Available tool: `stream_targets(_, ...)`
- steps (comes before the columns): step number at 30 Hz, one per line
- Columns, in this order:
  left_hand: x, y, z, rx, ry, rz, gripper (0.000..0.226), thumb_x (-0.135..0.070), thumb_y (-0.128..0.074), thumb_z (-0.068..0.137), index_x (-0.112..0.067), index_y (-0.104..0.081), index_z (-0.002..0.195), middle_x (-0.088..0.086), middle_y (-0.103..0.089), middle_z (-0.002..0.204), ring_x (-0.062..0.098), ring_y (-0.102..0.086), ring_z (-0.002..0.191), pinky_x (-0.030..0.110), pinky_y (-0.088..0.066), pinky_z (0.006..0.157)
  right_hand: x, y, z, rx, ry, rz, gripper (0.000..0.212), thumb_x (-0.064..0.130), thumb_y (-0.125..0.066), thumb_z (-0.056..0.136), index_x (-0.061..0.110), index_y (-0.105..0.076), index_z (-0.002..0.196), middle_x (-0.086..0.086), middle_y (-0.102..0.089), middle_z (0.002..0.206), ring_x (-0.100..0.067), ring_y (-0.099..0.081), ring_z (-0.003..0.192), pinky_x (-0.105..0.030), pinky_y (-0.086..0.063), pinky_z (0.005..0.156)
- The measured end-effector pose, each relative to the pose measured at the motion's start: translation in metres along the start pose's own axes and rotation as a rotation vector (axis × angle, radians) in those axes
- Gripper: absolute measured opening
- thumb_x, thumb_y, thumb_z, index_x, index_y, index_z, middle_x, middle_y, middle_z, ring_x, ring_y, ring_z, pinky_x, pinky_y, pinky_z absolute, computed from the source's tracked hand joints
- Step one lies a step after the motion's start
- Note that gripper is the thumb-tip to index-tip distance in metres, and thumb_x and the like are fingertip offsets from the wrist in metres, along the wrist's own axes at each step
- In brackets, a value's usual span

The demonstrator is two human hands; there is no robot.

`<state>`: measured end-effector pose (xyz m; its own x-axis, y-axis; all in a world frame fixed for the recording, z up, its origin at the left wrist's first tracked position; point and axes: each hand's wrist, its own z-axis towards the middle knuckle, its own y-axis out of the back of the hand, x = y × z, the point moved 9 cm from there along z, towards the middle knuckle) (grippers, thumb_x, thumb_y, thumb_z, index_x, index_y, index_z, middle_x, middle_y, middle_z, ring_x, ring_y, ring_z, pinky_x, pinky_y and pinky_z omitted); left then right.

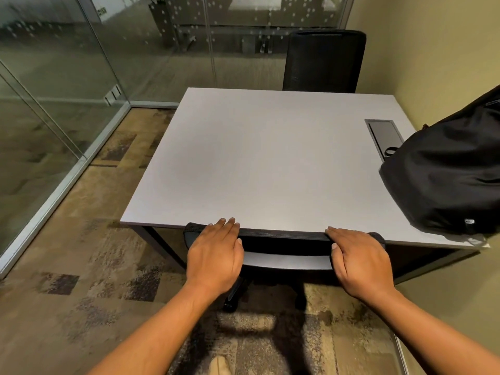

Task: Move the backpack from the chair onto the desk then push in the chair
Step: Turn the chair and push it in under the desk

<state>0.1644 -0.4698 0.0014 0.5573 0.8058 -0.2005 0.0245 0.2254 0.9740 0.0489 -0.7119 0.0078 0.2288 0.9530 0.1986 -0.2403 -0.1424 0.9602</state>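
The black backpack [449, 174] lies on the right side of the grey desk [257, 158], against the wall. The black office chair [284, 250] stands at the desk's near edge, its backrest top touching that edge and its seat hidden under the desk. My left hand [215, 255] rests flat on the left end of the backrest top, fingers reaching onto the desk edge. My right hand [359, 261] lies flat on the right end of the backrest top.
A second black chair [323, 60] stands at the desk's far side. A dark cable hatch [384, 133] is set into the desk near the backpack. Glass walls [67, 77] enclose the left and back; a painted wall [433, 50] runs along the right. Patterned carpet covers the floor.
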Motion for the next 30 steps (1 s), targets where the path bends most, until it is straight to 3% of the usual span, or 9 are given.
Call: stream_targets(30,0.007,-0.001,0.014,0.004,-0.021,-0.006,0.055,-0.035,-0.024,0.095,-0.012,-0.06,0.129,0.004,-0.06,0.134,0.019,-0.05,0.128,0.035,-0.032,0.11,0.003,-0.001,0.01,0.009,0.018,0.003,0.041,0.034,-0.037,0.089,0.025,-0.064,0.12,0.008,-0.068,0.119,-0.014,-0.06,0.111,-0.031,-0.042,0.096)
